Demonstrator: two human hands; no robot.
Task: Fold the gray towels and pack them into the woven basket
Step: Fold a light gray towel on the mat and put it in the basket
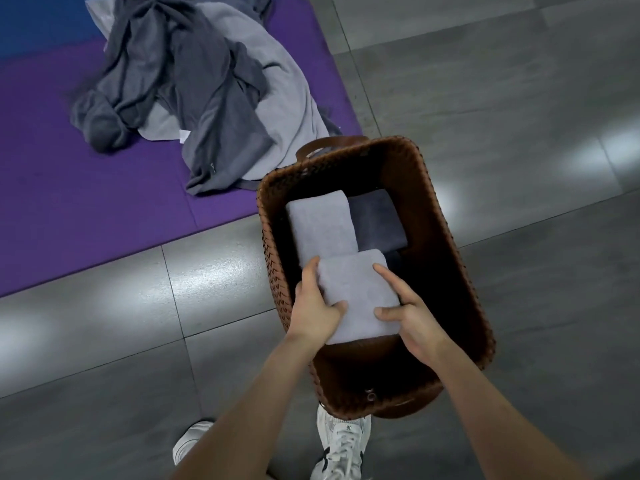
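A brown woven basket point(446, 237) stands on the grey tiled floor. Inside it lie a folded light gray towel point(320, 225) and a folded dark gray towel point(379, 220) side by side at the far end. I hold another folded light gray towel point(356, 292) over the basket's near half. My left hand point(317, 311) grips its left edge, thumb on top. My right hand point(410, 315) grips its right edge, with the thumb and forefinger on the towel's top. A heap of unfolded light and dark gray towels point(194, 88) lies on the purple mat point(86, 209) at the upper left.
The purple mat borders a blue mat point(34, 19) at the top left. My white sneakers point(341, 445) stand on the tiles just below the basket's near end. A brown leather handle point(329, 142) sits on the basket's far rim. Grey floor tiles surround the basket.
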